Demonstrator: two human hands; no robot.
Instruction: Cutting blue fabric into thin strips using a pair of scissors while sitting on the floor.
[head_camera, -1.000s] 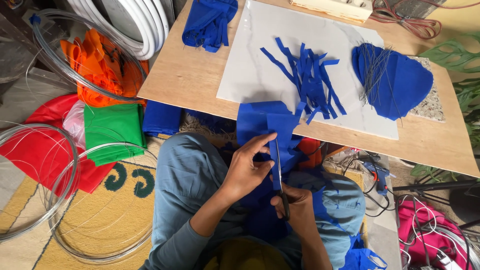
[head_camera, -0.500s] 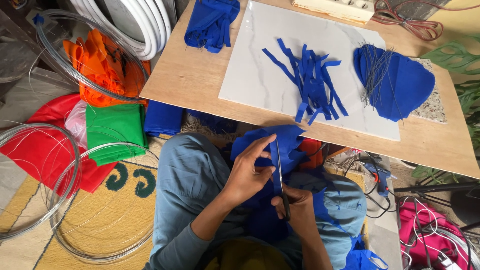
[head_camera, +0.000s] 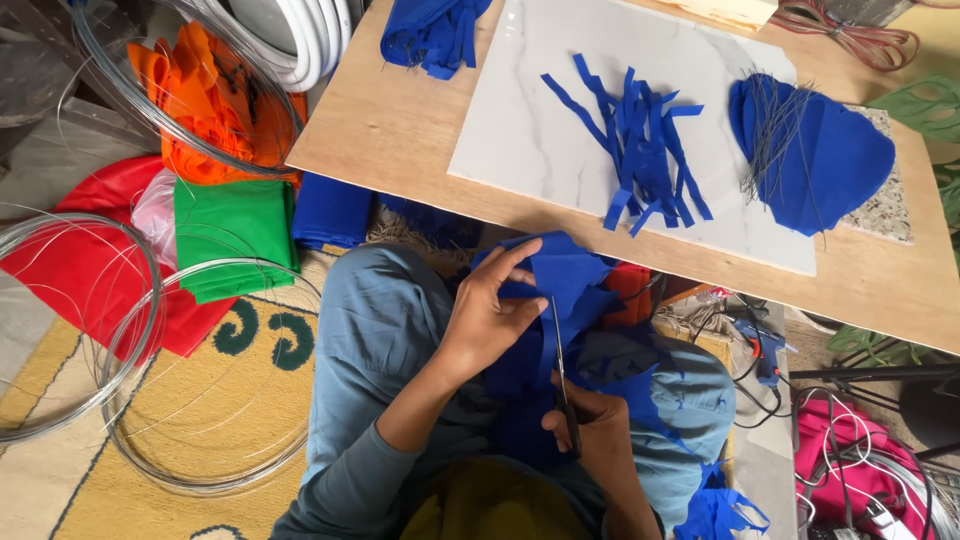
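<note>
The left hand (head_camera: 490, 320) pinches a blue fabric piece (head_camera: 560, 285) over the lap. The right hand (head_camera: 590, 430) is closed around scissors (head_camera: 562, 375), blades in the cloth. The left fingertips lie near the blades: a slip risks a nick or crooked cut. The scissor handles are hidden; blade opening is unclear.

Grey-blue long sleeves, light blue trousers (flecked with blue scraps), bare hands
</note>
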